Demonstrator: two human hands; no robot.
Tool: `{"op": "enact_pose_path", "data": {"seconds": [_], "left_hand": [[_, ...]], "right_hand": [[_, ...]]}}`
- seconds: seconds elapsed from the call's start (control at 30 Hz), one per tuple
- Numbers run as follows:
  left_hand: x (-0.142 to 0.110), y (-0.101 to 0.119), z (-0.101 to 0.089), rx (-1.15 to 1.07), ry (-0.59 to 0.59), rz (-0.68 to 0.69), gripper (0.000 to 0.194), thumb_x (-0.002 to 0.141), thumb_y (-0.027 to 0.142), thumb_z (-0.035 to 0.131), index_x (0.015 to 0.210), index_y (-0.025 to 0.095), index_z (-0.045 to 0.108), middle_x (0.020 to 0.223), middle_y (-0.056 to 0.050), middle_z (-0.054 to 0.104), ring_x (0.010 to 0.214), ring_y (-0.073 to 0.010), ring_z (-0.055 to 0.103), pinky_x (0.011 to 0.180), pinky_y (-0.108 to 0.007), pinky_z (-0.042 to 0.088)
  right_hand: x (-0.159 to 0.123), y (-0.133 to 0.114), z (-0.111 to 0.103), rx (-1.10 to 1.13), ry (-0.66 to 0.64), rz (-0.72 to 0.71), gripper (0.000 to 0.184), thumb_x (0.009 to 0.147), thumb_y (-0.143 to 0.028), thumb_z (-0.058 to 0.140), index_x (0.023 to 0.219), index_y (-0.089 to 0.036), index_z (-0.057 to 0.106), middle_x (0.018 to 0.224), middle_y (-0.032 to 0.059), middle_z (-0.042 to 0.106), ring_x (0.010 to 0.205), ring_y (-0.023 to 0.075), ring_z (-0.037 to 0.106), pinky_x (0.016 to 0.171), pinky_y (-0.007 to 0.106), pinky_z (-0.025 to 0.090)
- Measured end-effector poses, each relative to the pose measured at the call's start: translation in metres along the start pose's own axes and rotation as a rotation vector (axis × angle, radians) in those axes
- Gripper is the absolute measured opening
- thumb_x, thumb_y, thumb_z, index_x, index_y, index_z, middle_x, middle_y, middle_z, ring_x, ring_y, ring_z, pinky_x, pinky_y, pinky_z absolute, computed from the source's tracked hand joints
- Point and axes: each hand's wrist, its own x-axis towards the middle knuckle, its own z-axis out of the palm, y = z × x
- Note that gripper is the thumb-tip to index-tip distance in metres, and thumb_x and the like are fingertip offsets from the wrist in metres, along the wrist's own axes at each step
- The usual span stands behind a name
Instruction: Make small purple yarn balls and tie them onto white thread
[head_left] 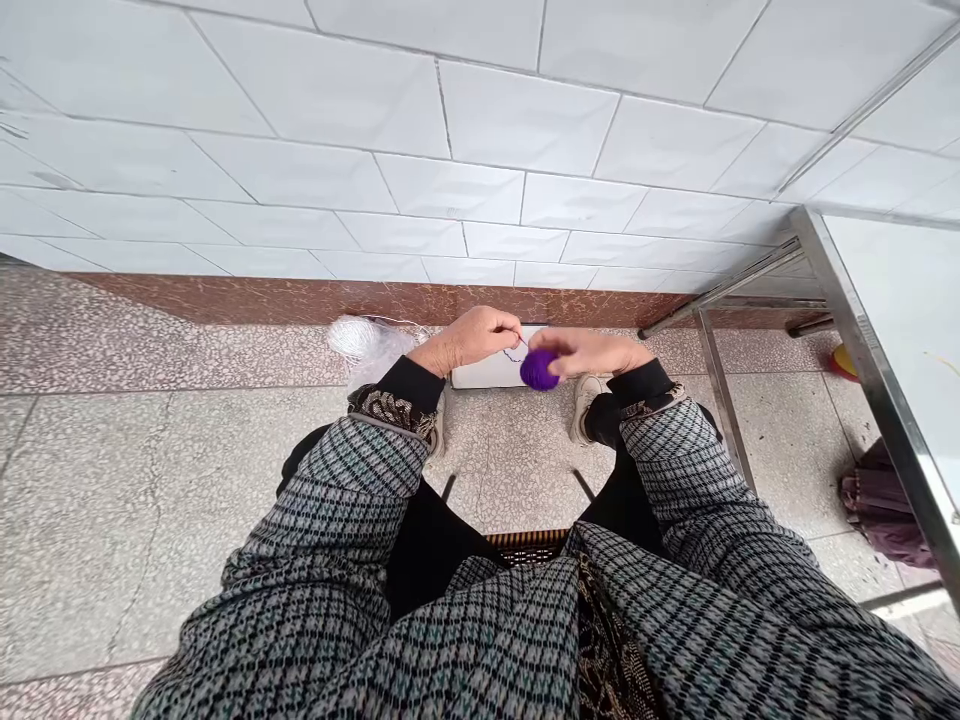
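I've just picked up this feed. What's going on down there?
A seated person has a purple ball of yarn in the right hand, while the left hand pinches a thin purple strand close to it. Below the hands, a flat white object lies on the floor. Left of it sits a white ball with clear plastic around or beside it.

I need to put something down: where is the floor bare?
Widest: floor left of the left sleeve, nearer than the white bundle. Smaller: between the shoes, before the woven seat. Crowded: around the flat white thing, with left hand, right hand, purple yarn ball.
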Motion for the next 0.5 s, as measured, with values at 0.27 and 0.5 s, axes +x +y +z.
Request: {"op": "enact_pose_path", "data": {"seconds": [0.27, 0.5], "left_hand": [[0.008, 0.007, 0.024, -0.002, -0.157, 0.02, 0.017, 0.084, 0.023, 0.055, 0.069, 0.019, 0.062, 0.066, 0.002, 0.058, 0.065, -0.0136, 0.051, 0.069, -0.028, 0.038], [0.001, 0.007, 0.011, -0.002, -0.09, 0.055, 0.018, 0.086, 0.025, 0.055, 0.07, 0.019, 0.064, 0.066, 0.001, 0.06, 0.064, -0.0134, 0.051, 0.067, -0.028, 0.038]], "right_hand": [[0.011, 0.001, -0.006, 0.372, 0.607, -0.25, 0.059, 0.077, -0.064, 0.085, 0.11, -0.027, 0.053, 0.094, -0.0001, 0.061, 0.073, 0.0146, 0.057, 0.069, 0.032, 0.053], [0.011, 0.01, -0.001, -0.287, 0.377, 0.058, 0.031, 0.071, -0.019, 0.083, 0.096, -0.022, 0.064, 0.087, 0.0009, 0.067, 0.077, 0.0172, 0.059, 0.069, 0.031, 0.05]]}}
